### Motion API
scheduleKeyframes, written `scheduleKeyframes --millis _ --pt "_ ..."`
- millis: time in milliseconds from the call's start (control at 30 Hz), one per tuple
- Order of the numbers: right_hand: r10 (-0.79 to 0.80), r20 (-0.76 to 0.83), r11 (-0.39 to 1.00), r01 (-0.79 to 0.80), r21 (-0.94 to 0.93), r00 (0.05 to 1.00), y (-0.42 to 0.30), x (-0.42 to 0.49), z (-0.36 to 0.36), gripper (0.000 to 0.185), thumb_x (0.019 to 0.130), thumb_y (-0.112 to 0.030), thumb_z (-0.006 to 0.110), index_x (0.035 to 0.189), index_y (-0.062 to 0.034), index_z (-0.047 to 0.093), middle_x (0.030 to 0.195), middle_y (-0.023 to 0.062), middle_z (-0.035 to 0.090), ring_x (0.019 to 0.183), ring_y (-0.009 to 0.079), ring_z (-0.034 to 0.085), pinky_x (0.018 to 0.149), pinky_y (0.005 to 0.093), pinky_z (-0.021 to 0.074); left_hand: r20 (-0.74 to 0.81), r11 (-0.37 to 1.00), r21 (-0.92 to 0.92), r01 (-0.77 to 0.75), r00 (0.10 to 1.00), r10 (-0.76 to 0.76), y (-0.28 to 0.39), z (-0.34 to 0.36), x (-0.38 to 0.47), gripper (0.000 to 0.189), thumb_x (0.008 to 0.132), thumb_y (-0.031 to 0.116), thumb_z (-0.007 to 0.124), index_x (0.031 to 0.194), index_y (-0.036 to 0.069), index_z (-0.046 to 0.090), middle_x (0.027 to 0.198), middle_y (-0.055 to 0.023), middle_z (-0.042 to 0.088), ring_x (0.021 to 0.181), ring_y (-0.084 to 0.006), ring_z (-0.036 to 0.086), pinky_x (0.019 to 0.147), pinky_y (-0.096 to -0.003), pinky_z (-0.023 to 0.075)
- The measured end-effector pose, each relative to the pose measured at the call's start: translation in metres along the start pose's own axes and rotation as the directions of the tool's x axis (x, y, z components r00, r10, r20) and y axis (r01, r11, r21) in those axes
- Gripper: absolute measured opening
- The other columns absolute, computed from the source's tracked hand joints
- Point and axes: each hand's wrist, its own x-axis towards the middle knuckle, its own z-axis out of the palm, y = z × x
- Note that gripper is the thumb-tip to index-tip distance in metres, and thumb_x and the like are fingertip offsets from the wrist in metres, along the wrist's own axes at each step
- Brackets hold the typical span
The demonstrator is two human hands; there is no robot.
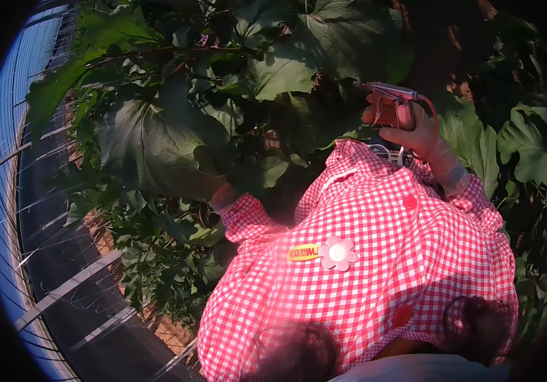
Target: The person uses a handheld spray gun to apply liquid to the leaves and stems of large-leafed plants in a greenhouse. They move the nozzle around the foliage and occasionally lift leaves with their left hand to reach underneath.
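My right hand (419, 129), in a pale thin glove, is wrapped around a small metal spray gun (397, 98) with a trigger. Its nozzle points left towards the leaves, and a thin reddish hose (434, 117) curves down from its back end. My left hand (224, 195) reaches in among the plants, mostly hidden behind a broad, shaded leaf (154, 143); its fingers do not show. Between the hands hang large lobed leaves, among them a sunlit leaf (283, 71). A small purple flower (204, 39) shows near a dark stem at the top.
Dense foliage (531, 143) stands on the right too. On the left, dark ground sheeting (54, 229) runs beside a bluish ribbed plastic wall (11, 124), crossed by metal bars (68, 289) and thin strings. A red checked garment (359, 248) covers my body; a white looped item (388, 152) sits at its front.
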Motion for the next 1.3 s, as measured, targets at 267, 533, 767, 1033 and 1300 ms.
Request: scheduleKeyframes --millis 267,533,767,1033,1300 --pt "0.066 0.03 0.998 -0.067 0.022 0.997 -0.028 0.084 -0.003 0.059 0.081 -0.005 0.074 0.136 -0.0028 0.052 0.118 0.0085 0.067 0.112 0.016 0.062 0.097 0.0324 0.049 0.65 0.04 -0.472 0.881 0.378 -0.66 -0.172 0.14 -0.026 0.065 0.094 0.04 0.063 0.144 0.003 0.042 0.143 -0.0173 0.05 0.13 -0.032 0.051 0.106 -0.0454 0.0432" --pt "0.141 0.185 0.99 -0.138 -0.027 0.973 -0.044 0.177 0.024 0.058 0.083 -0.004 0.071 0.136 -0.003 0.049 0.117 0.0085 0.066 0.113 0.0158 0.061 0.097 0.0327 0.0491 0.598 0.146 -0.551 0.822 0.51 -0.618 -0.083 0.193 0.034 0.045 0.096 0.029 0.067 0.131 0.006 0.053 0.123 -0.0072 0.061 0.112 -0.0197 0.06 0.095 -0.0365 0.0483" --pt "0.144 0.213 0.989 -0.134 -0.061 0.966 -0.048 0.206 0.031 0.06 0.084 -0.005 0.071 0.139 -0.0054 0.047 0.118 0.0089 0.066 0.112 0.0157 0.062 0.097 0.0328 0.0494 0.663 0.175 -0.407 0.896 0.422 -0.618 -0.114 0.249 0.053 0.05 0.089 0.034 0.075 0.124 0.004 0.057 0.117 -0.004 0.061 0.104 -0.0147 0.057 0.085 -0.0302 0.0448" --pt "0.264 0.193 0.964 -0.261 -0.04 0.945 -0.094 0.209 0.017 0.06 0.08 0.001 0.068 0.137 -0.0025 0.049 0.119 0.0106 0.065 0.114 0.0181 0.06 0.1 0.0342 0.0466 0.648 0.144 -0.38 0.914 0.374 -0.663 -0.052 0.244 -0.01 0.043 0.09 0.027 0.075 0.123 0.004 0.059 0.11 -0.0018 0.064 0.096 -0.0104 0.059 0.079 -0.0249 0.0462" --pt "0.393 0.267 0.914 -0.34 -0.223 0.88 -0.147 0.218 -0.006 0.07 0.071 -0.004 0.074 0.137 -0.0018 0.05 0.117 0.0129 0.066 0.114 0.0233 0.062 0.101 0.0386 0.0472 0.626 0.239 -0.39 0.89 0.446 -0.64 0.062 0.254 -0.008 0.036 0.09 0.013 0.073 0.121 0.001 0.06 0.106 -0.007 0.07 0.098 -0.0139 0.065 0.087 -0.0267 0.0519"
